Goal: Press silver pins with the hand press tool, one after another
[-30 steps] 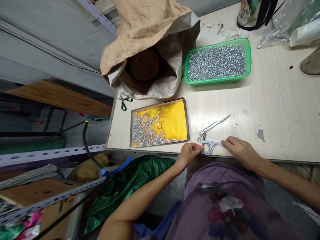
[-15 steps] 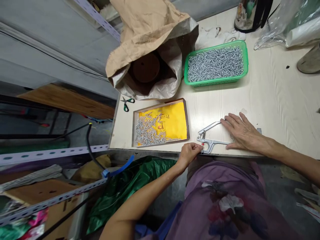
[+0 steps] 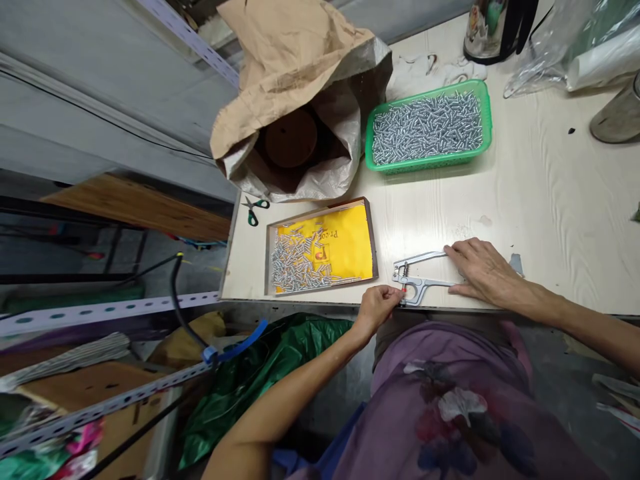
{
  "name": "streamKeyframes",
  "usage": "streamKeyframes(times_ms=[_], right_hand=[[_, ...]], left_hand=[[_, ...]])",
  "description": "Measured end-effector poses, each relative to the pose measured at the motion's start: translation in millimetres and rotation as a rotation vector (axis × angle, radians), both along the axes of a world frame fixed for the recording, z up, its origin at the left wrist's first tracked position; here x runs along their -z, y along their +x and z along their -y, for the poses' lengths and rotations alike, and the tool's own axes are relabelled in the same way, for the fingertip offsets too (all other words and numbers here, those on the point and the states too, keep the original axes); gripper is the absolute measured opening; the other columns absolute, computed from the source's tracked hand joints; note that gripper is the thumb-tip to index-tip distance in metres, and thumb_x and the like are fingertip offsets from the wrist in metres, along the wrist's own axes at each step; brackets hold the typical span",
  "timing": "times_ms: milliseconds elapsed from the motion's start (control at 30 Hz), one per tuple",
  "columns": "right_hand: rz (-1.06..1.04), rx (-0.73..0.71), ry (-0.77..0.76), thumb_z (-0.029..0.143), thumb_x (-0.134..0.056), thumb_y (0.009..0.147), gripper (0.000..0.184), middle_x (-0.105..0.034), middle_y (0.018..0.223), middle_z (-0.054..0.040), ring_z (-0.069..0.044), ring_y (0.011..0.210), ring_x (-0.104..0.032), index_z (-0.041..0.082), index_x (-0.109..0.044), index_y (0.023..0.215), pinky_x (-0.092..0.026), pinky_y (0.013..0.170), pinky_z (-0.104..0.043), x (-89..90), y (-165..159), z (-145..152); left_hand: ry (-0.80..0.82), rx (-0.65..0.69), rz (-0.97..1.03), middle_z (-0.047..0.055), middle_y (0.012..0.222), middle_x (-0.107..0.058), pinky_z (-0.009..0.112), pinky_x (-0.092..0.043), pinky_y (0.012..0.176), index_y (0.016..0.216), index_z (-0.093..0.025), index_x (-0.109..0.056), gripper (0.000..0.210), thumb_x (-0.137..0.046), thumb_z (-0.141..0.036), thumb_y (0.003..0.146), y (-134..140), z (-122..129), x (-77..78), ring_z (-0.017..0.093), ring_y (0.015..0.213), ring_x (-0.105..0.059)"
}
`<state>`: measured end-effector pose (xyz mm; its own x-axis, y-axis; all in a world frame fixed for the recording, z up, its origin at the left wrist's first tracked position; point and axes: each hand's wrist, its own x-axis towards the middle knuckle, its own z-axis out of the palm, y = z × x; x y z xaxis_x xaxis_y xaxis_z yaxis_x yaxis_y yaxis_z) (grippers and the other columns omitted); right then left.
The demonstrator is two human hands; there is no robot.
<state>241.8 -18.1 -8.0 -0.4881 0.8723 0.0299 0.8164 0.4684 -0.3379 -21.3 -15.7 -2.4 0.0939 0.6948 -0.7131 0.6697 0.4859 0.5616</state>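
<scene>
At the table's front edge lie silver hand pliers (image 3: pixel 424 283) with two long handles, a spring and a red spot near the jaw. My right hand (image 3: pixel 487 275) grips the handle ends, fingers over the upper handle and thumb at the lower one. My left hand (image 3: pixel 379 308) pinches at the jaw end; whatever is between its fingertips is too small to make out. Left of the pliers is a shallow tray (image 3: pixel 375 257) lined with yellow material (image 3: pixel 353 247), with many small silver metal pieces (image 3: pixel 295 263) heaped at its left side.
A green basket (image 3: pixel 423 165) full of similar silver pieces stands farther back. Beside it an open paper sack (image 3: pixel 295 67) holds a round brown item. Scissors (image 3: pixel 255 209) lie at the left edge. A kettle (image 3: pixel 495 33), plastic bags (image 3: pixel 600 53) and a cup (image 3: pixel 617 117) are back right.
My right hand's fingers have drawn in on the handles, and the upper handle has come down toward the lower one. My left hand stays at the jaw.
</scene>
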Motion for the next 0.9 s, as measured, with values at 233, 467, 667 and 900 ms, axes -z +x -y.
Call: streamKeyframes(times_ms=[233,467,667,900], right_hand=[[-0.022,0.001,-0.008,0.034,-0.058,0.087,0.040,-0.058,0.102,-0.0170,-0.029,0.091,-0.049,0.008,-0.055,0.117,-0.045,0.076,-0.040,-4.6,-7.6,9.5],[-0.030,0.034,0.000,0.041,-0.068,0.079,0.058,-0.057,0.111,-0.0168,-0.031,0.097,-0.051,0.012,-0.050,0.125,-0.048,0.079,-0.044,1.3,-7.6,13.7],[-0.010,0.057,-0.024,0.040,-0.065,0.083,0.054,-0.060,0.105,-0.0148,-0.031,0.099,-0.053,0.015,-0.048,0.128,-0.048,0.079,-0.044,-2.9,-3.1,17.7],[0.080,0.095,0.004,0.030,-0.057,0.089,0.031,-0.061,0.101,-0.0141,-0.028,0.092,-0.052,0.011,-0.058,0.113,-0.044,0.075,-0.039,-7.7,-6.4,17.6]], left_hand=[[0.845,0.529,-0.179,0.010,0.098,-0.064,0.032,-0.051,0.077,0.101,-0.017,-0.062,0.023,-0.051,-0.035,0.093,17.5,15.8,-8.6,0.021,0.093,-0.061],[0.937,1.016,-0.057,0.021,0.137,-0.049,0.047,-0.043,0.102,0.135,-0.012,-0.037,0.054,-0.056,-0.034,0.091,59.0,-25.2,2.9,0.032,0.124,-0.048],[0.872,1.156,-0.039,0.020,0.126,-0.052,0.046,-0.047,0.093,0.134,-0.010,-0.036,0.056,-0.060,-0.030,0.088,62.5,-39.1,1.8,0.030,0.114,-0.052],[0.827,1.199,-0.090,0.012,0.107,-0.057,0.041,-0.048,0.085,0.113,-0.012,-0.051,0.029,-0.055,-0.030,0.091,72.1,-45.6,-8.0,0.027,0.099,-0.053]])
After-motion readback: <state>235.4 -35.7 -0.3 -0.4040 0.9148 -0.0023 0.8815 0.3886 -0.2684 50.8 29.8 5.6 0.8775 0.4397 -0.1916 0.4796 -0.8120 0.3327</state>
